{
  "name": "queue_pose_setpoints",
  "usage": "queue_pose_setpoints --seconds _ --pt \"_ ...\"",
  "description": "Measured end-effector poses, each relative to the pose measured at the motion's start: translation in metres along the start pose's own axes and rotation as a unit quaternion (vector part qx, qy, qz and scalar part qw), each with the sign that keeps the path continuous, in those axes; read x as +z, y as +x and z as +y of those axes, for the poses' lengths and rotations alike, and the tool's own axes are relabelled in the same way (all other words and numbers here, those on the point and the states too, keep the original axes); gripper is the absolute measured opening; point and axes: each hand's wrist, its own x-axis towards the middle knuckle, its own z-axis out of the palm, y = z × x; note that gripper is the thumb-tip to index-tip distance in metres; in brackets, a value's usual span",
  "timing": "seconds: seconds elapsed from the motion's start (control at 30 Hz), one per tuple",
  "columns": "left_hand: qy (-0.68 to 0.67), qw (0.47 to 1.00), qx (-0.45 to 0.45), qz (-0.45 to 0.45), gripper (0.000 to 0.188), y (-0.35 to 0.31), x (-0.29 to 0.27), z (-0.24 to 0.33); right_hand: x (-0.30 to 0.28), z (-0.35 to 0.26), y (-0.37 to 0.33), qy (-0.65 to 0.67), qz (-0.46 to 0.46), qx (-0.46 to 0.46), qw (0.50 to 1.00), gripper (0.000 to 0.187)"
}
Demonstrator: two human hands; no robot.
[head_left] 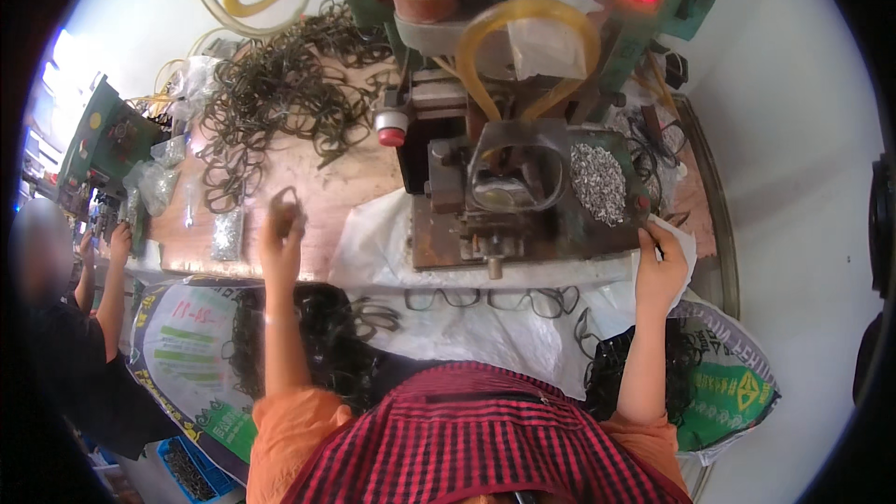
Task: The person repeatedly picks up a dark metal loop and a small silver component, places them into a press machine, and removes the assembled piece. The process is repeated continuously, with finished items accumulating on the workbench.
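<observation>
My left hand [280, 241] is raised over the wooden table, left of the press. Its fingers are closed on a dark eyeglass frame [290, 198], which is blurred. My right hand [661, 269] is at the press's front right corner, beside a white sheet [679, 241]. Its fingers are bent together, and what they hold, if anything, is too small to make out. Between my hands stands the green press [448, 247], with a clear shield [518, 203] at its middle. A heap of small silvery metal parts [597, 185] lies on its bed, near my right hand.
A tangled pile of dark eyeglass frames [280, 93] covers the table's back left. Several frames [443, 299] lie on white sheeting at my lap, between two printed sacks [191, 336]. A red-capped button [392, 128] juts from the press. Another person [93, 327] works at far left.
</observation>
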Motion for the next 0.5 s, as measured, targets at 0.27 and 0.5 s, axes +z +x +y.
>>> queue_pose_setpoints --seconds 0.27,0.5 --pt "-0.031 0.933 0.356 -0.043 0.014 -0.081 0.075 0.169 0.022 -0.133 0.023 0.197 -0.096 -0.178 0.959 0.015" --pt "-0.037 0.899 0.432 0.058 0.011 -0.034 0.133 0.173 0.092 -0.153 0.011 0.445 -0.135 0.044 0.884 0.037"
